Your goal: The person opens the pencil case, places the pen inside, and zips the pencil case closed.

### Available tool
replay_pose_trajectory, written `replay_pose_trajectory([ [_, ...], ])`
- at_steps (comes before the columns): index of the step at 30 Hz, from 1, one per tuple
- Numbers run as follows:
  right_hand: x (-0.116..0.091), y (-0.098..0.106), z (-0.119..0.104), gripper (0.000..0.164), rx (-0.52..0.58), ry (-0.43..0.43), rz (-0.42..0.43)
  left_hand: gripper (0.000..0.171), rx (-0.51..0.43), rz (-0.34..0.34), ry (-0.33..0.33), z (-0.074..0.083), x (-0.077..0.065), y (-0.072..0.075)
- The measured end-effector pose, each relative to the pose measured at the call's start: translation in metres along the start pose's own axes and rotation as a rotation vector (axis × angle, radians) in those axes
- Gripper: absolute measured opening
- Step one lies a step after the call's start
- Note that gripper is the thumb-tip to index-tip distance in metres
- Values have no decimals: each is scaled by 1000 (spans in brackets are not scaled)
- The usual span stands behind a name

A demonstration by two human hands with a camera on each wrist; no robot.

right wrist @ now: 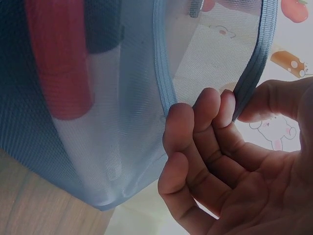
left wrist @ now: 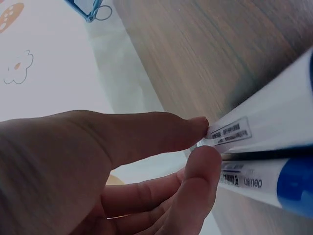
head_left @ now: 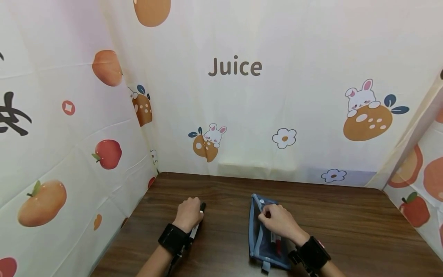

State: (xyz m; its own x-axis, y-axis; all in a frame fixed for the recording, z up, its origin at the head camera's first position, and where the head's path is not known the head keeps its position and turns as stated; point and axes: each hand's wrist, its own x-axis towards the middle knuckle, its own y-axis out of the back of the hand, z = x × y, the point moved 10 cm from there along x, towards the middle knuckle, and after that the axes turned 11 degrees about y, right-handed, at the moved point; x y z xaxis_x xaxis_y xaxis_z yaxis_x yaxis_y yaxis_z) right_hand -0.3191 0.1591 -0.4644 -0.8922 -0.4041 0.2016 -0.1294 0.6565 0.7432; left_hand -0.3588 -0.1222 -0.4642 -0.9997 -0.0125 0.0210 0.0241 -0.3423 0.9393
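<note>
My left hand (head_left: 188, 214) is low over the left part of the table, its thumb and forefinger pinching a white-barrelled marker (left wrist: 274, 107). Beside that lies another marker (left wrist: 252, 182) with a blue section. A dark marker end (head_left: 203, 207) sticks out past the hand in the head view. My right hand (head_left: 279, 221) pinches the zipped edge of a blue mesh pencil pouch (head_left: 253, 231), whose mouth gapes. Through the mesh show a red-and-white marker (right wrist: 58, 63) and a dark-and-white one (right wrist: 105, 68). The hand partly covers the pouch.
Both hands are over a dark wood-grain table (head_left: 221, 192). Behind it hangs a white printed curtain (head_left: 242, 104), with more printed cloth at the left and right sides. Black camera straps (head_left: 174, 238) circle both wrists.
</note>
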Motion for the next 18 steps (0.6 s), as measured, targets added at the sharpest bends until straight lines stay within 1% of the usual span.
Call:
replay_pose_trajectory([
  [3,0,0,0,28,-1,0,0,29,-3,1,-16,3,-3,-2],
  [8,0,-1,1,28,-5,3,-1,34,14,27,-39,7,-5,-3],
  [13,0,-2,2,28,-8,-2,-2,29,43,34,-37,10,-6,-4],
  [18,1,-1,2,28,-6,-2,-1,28,79,94,-82,18,-10,-3],
])
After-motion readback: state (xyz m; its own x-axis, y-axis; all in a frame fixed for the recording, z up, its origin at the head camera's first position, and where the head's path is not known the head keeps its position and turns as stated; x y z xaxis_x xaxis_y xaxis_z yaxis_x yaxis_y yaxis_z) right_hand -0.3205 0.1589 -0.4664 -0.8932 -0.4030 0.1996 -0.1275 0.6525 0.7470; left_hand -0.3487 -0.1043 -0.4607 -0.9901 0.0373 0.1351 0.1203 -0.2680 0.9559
